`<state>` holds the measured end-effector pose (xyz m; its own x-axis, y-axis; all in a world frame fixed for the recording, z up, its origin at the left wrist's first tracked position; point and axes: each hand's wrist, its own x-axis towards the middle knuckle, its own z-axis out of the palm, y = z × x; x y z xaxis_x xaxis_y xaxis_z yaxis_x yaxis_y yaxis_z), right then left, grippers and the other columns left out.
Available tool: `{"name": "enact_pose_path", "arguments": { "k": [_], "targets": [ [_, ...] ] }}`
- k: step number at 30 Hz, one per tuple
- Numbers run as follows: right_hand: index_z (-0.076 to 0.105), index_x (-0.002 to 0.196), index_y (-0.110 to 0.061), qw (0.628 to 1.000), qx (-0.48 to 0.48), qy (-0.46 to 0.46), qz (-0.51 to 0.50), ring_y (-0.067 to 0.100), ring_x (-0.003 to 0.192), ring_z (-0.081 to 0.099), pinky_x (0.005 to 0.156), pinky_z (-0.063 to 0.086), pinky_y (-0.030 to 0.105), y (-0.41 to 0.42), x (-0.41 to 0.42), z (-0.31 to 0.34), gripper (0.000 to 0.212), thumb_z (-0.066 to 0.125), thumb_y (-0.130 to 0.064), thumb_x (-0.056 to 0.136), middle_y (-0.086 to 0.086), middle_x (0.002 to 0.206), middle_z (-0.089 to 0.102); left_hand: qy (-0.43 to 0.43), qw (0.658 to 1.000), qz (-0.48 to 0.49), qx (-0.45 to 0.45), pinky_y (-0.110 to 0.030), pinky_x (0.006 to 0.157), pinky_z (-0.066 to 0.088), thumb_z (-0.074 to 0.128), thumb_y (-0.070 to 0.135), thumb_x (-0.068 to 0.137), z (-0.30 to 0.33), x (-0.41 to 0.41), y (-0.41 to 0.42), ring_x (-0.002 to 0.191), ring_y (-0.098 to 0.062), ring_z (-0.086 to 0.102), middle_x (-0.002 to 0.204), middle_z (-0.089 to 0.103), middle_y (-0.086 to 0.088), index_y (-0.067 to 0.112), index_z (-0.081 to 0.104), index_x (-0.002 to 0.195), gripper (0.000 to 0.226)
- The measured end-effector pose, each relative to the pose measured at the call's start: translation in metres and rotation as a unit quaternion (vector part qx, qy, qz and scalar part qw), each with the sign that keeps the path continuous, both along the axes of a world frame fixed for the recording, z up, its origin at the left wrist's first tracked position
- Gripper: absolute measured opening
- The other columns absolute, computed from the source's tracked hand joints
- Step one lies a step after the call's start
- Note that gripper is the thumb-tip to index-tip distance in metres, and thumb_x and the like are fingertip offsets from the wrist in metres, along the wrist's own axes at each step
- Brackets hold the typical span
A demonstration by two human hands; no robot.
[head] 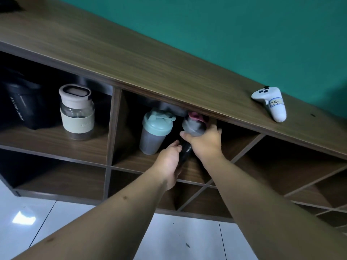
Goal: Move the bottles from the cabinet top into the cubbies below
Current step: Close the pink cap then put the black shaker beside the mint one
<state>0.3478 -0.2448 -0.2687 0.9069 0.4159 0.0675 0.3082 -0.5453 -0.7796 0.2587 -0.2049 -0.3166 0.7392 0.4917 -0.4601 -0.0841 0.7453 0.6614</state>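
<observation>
Both my hands hold a dark shaker bottle with a grey lid and pink cap (193, 126) inside the middle cubby. My right hand (203, 142) wraps its upper body just under the lid. My left hand (170, 162) grips its lower part. Just to its left in the same cubby stands a grey shaker with a mint green lid (155, 131). In the left cubby stand a clear glass bottle with a cream lid and sleeve (77, 112) and a black bottle (24, 106). I see no bottles on the wooden cabinet top (131, 53).
A white game-style controller labelled 24 (270, 103) lies on the cabinet top at the right. Diagonal-divided cubbies (272, 175) sit to the right, lower cubbies below. White floor tiles (178, 239) run under the cabinet, with a green wall (225, 25) behind it.
</observation>
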Motion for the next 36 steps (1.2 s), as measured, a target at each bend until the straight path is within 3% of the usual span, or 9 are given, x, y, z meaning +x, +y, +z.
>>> {"name": "enact_pose_path", "arguments": {
  "k": [6,11,14,18,21,23,28,33,36],
  "targets": [
    [0.022,0.16,-0.033,0.964,0.196,0.175,-0.043,0.025,0.133,0.054,0.114,0.042,0.051,-0.015,-0.017,-0.039,0.115,0.074,-0.02,0.057,0.003,0.149,0.053,0.038,0.992,0.028,0.117,-0.042,0.119,0.041,0.052,0.012,0.103,0.0,-0.003,0.009,0.128,-0.021,0.059,0.146,0.061,-0.002,0.028,0.05,0.153,0.053],
    [0.054,0.143,-0.028,0.935,0.245,0.257,0.007,0.021,0.113,0.069,0.106,0.051,0.047,-0.024,-0.018,-0.052,0.085,0.064,-0.001,0.063,0.0,0.121,0.075,0.026,0.987,-0.017,0.159,-0.034,0.11,0.041,0.046,-0.002,0.1,0.008,-0.005,0.0,0.12,-0.017,0.056,0.128,0.061,0.009,0.022,0.038,0.162,0.067],
    [0.05,0.146,-0.032,0.929,0.248,0.272,0.023,0.02,0.114,0.069,0.102,0.053,0.042,-0.027,-0.019,-0.054,0.092,0.063,-0.003,0.06,-0.001,0.122,0.074,0.023,0.988,-0.034,0.148,-0.037,0.113,0.044,0.046,0.0,0.099,0.009,-0.004,0.0,0.128,-0.019,0.061,0.141,0.066,-0.002,0.019,0.041,0.161,0.065],
    [0.046,0.147,-0.044,0.942,0.231,0.243,0.032,0.014,0.111,0.068,0.09,0.055,0.032,-0.035,-0.022,-0.056,0.094,0.062,-0.003,0.063,-0.004,0.126,0.069,0.023,0.989,-0.006,0.148,-0.035,0.093,0.052,0.046,0.005,0.098,0.009,0.002,-0.006,0.088,-0.012,0.074,0.125,0.073,-0.005,0.022,0.048,0.153,0.057],
    [0.042,0.145,-0.055,0.951,0.215,0.222,0.026,0.019,0.111,0.067,0.094,0.057,0.041,-0.035,-0.023,-0.065,0.096,0.064,-0.013,0.061,0.002,0.13,0.058,0.033,0.987,0.013,0.155,-0.029,0.07,0.054,0.044,0.006,0.1,0.009,0.006,-0.011,0.053,-0.006,0.071,0.095,0.07,-0.002,0.02,0.051,0.129,0.033],
    [0.045,0.143,-0.05,0.955,0.197,0.22,0.016,0.021,0.108,0.066,0.094,0.057,0.041,-0.036,-0.023,-0.067,0.089,0.066,-0.017,0.063,0.006,0.129,0.055,0.042,0.987,0.028,0.15,-0.029,0.066,0.053,0.046,0.007,0.098,0.009,0.007,-0.013,0.06,-0.011,0.07,0.091,0.065,-0.002,0.018,0.048,0.119,0.024],
    [0.036,0.153,-0.033,0.959,0.189,0.21,-0.012,0.021,0.127,0.054,0.104,0.052,0.044,-0.036,-0.01,-0.064,0.096,0.067,-0.012,0.064,0.0,0.145,0.047,0.082,0.979,0.059,0.177,-0.047,0.098,0.053,0.05,0.009,0.096,0.01,0.011,-0.018,0.097,-0.025,0.061,0.11,0.062,-0.006,0.021,0.053,0.112,0.02],
    [0.043,0.149,-0.039,0.95,0.192,0.246,0.034,0.009,0.099,0.071,0.078,0.058,0.025,-0.035,-0.006,-0.067,0.088,0.057,-0.002,0.07,-0.006,0.122,0.071,0.069,0.976,0.073,0.191,-0.024,0.06,0.051,0.044,0.004,0.099,0.01,0.016,-0.022,0.078,-0.015,0.059,0.101,0.062,-0.003,0.017,0.057,0.114,0.024],
    [0.04,0.15,-0.035,0.95,0.207,0.234,0.014,0.005,0.102,0.064,0.072,0.053,0.018,-0.039,-0.007,-0.073,0.084,0.062,0.003,0.079,-0.006,0.133,0.061,0.056,0.98,0.061,0.183,-0.026,0.066,0.049,0.04,0.009,0.102,0.008,0.018,-0.017,0.088,-0.009,0.06,0.106,0.064,0.001,0.016,0.053,0.141,0.042]
  ]
}}
